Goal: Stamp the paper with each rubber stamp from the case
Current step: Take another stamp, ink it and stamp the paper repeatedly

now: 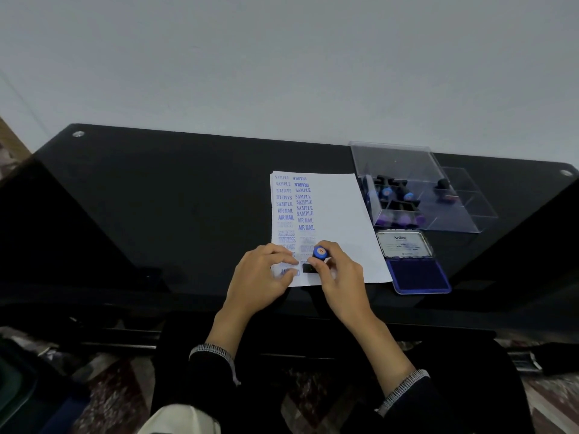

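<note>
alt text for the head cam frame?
Right hand presses a blue-topped rubber stamp onto the paper, left hand steadying the sheet on the black table. An open ink pad and clear stamp case sit to the right.

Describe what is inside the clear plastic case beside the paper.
The clear plastic case holds rubber stamps standing in its dividers: several with blue tops, some purple nearer the front, one dark one apart. Right-hand compartments look bare. The stamps' lettering faces cannot be seen.
</note>
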`<act>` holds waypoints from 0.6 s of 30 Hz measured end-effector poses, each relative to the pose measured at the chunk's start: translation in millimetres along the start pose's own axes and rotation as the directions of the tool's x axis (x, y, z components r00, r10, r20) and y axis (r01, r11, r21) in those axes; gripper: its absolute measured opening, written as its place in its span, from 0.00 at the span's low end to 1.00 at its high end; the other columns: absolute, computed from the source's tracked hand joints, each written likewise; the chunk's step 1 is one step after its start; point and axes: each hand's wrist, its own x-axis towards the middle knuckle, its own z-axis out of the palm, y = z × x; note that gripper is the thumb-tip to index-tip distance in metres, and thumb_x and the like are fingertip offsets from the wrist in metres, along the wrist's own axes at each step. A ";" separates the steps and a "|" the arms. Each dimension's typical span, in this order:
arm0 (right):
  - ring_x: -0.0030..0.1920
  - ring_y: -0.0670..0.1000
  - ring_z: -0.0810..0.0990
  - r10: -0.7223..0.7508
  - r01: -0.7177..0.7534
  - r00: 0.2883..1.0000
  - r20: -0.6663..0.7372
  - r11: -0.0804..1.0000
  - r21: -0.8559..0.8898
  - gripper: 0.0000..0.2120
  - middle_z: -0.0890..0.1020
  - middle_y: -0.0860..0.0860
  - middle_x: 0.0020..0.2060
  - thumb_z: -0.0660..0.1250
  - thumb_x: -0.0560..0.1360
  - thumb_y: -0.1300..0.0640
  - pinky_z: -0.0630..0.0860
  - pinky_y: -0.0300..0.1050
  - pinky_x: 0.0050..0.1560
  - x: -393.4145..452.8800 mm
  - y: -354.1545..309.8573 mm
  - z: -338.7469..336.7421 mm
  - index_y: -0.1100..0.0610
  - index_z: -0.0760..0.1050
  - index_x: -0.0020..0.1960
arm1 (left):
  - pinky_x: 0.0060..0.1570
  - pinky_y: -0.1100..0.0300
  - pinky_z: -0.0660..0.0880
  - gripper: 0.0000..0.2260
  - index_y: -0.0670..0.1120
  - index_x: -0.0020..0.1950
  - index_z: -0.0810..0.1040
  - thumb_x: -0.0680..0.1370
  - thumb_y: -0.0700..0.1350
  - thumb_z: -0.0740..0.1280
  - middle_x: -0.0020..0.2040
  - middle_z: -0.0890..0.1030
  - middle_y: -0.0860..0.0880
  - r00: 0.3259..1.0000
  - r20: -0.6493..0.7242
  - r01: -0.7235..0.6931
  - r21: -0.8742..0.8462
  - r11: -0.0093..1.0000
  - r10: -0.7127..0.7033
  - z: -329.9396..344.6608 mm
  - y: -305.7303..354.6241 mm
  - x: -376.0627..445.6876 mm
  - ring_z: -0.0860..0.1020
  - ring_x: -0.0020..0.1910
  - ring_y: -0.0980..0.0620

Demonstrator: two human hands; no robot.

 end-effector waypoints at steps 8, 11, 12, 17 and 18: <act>0.39 0.45 0.75 0.000 0.000 1.000 0.005 0.999 -0.044 0.09 0.78 0.47 0.47 0.65 0.77 0.52 0.72 0.35 0.42 0.2 2.3 1.3 0.50 0.72 0.57 | 0.52 0.72 0.63 0.06 0.56 0.50 0.84 0.74 0.49 0.72 0.52 0.78 0.63 1.000 -0.016 -0.013 -0.008 1.000 0.013 0.0 0.3 0.0 0.72 0.52 0.66; 0.40 0.45 0.75 0.002 -0.002 1.000 0.011 0.998 -0.059 0.09 0.78 0.47 0.48 0.65 0.77 0.52 0.72 0.33 0.42 0.0 2.3 2.0 0.49 0.72 0.57 | 0.53 0.69 0.65 0.06 0.56 0.50 0.84 0.74 0.49 0.71 0.52 0.78 0.63 1.000 -0.018 -0.016 -0.005 1.000 0.016 0.3 -0.1 0.2 0.72 0.52 0.66; 0.40 0.45 0.75 0.003 -0.002 1.000 0.014 0.998 -0.066 0.10 0.78 0.47 0.48 0.65 0.77 0.52 0.71 0.31 0.42 0.0 2.6 2.3 0.49 0.72 0.57 | 0.54 0.68 0.65 0.06 0.56 0.50 0.84 0.74 0.49 0.71 0.52 0.78 0.63 1.000 -0.017 -0.016 -0.004 1.000 0.016 0.5 -0.5 0.3 0.72 0.52 0.66; 0.40 0.44 0.74 -0.004 0.005 1.000 0.017 0.996 -0.094 0.10 0.78 0.47 0.48 0.65 0.77 0.51 0.70 0.30 0.42 -0.6 3.6 3.6 0.49 0.72 0.58 | 0.53 0.73 0.63 0.07 0.56 0.52 0.83 0.74 0.49 0.71 0.52 0.77 0.64 1.000 -0.021 0.008 -0.022 1.000 -0.009 1.5 -2.7 -0.1 0.72 0.54 0.66; 0.40 0.44 0.74 -0.005 0.007 1.000 0.015 0.995 -0.102 0.10 0.78 0.47 0.49 0.65 0.77 0.51 0.70 0.30 0.42 -0.7 3.7 3.8 0.50 0.72 0.58 | 0.53 0.74 0.63 0.08 0.56 0.52 0.83 0.75 0.49 0.71 0.52 0.77 0.65 0.999 -0.027 0.027 -0.037 0.999 -0.028 2.1 -3.1 -0.4 0.71 0.55 0.67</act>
